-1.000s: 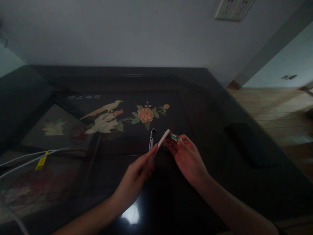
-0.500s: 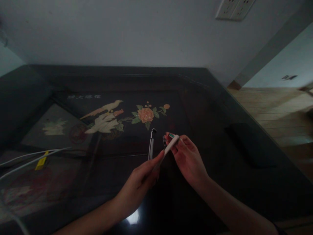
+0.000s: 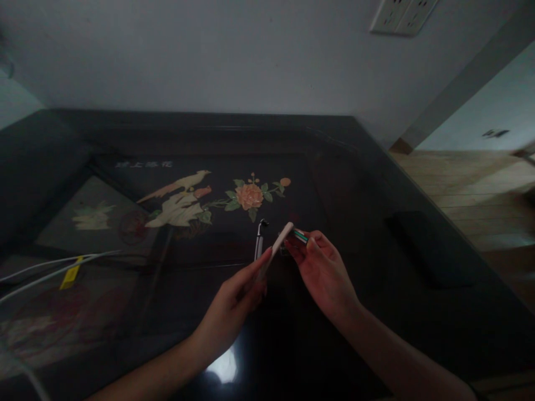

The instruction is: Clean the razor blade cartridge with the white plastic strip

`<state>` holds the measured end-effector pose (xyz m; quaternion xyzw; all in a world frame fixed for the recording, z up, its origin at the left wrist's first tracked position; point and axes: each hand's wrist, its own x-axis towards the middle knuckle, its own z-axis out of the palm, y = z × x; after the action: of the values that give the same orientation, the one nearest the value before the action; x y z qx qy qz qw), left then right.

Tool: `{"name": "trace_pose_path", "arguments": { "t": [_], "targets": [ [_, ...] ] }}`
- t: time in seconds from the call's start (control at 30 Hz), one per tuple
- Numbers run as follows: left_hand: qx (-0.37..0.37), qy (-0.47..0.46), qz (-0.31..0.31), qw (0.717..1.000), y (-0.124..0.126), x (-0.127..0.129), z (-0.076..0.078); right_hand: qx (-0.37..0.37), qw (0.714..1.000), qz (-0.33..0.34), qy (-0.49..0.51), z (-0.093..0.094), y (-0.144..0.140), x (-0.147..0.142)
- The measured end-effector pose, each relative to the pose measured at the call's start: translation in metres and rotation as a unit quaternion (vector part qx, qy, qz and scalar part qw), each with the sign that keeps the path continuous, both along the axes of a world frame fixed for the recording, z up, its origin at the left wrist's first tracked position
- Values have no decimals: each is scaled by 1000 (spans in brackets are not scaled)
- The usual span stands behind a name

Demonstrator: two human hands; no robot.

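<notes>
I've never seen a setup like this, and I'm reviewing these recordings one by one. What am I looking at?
No machine here: these are a person's bare hands, seen from a camera worn on that person's head, looking forward and down. The left hand holds a slim white stick. The right hand holds a small green-striped piece by the stick's far end; whether they touch is too dim to tell. On the dark table lie a silver tool and, to the right, a dark flat object. White cables with a yellow tag show at left.
</notes>
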<state>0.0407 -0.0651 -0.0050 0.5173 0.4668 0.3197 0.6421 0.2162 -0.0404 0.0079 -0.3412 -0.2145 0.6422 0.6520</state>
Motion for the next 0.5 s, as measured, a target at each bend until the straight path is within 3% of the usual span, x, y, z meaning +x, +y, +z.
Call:
{"name": "trace_pose_path", "arguments": {
  "t": [0.13, 0.33, 0.5],
  "targets": [
    [9, 15, -4, 1000, 0, -1, 0, -3, 1000, -3, -6, 0, 0, 0],
    [60, 3, -68, 996, -4, -5, -4, 1, 1000, -12, -23, 0, 0, 0],
    [41, -23, -77, 996, -5, -4, -4, 2, 1000, -2, -19, 0, 0, 0]
  ]
}}
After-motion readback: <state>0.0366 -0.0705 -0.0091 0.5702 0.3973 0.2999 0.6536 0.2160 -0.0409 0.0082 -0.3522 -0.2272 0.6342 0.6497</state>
